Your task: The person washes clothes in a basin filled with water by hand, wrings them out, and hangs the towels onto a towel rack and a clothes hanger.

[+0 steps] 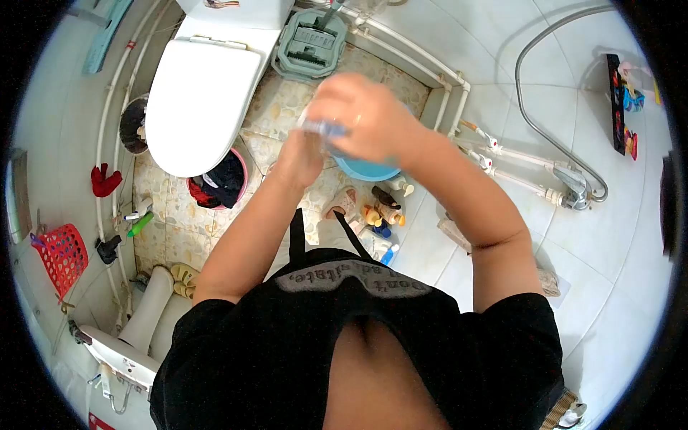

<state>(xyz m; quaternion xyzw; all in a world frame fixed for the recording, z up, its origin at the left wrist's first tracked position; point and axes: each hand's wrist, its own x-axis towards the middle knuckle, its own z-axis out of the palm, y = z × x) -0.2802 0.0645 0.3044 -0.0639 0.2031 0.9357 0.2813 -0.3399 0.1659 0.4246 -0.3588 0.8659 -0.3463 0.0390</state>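
Both hands meet in front of my chest, above the tiled floor, and are smeared by motion. My right hand (365,118) is closed around a small white-and-blue item (326,129), too blurred to name. Just below and to the left, my left hand (299,159) is raised against the item's near end, its fingers mostly hidden by the right hand. Under the right forearm, a light-blue basin (367,170) shows in part on the floor.
Left of my hands stands a toilet with its white lid (204,104) down. A pink tub (242,183) holds dark clothes. Several bottles (380,222) stand by the right wall, below the shower tap (573,188). A grey-green mop bucket (312,46) is at the back.
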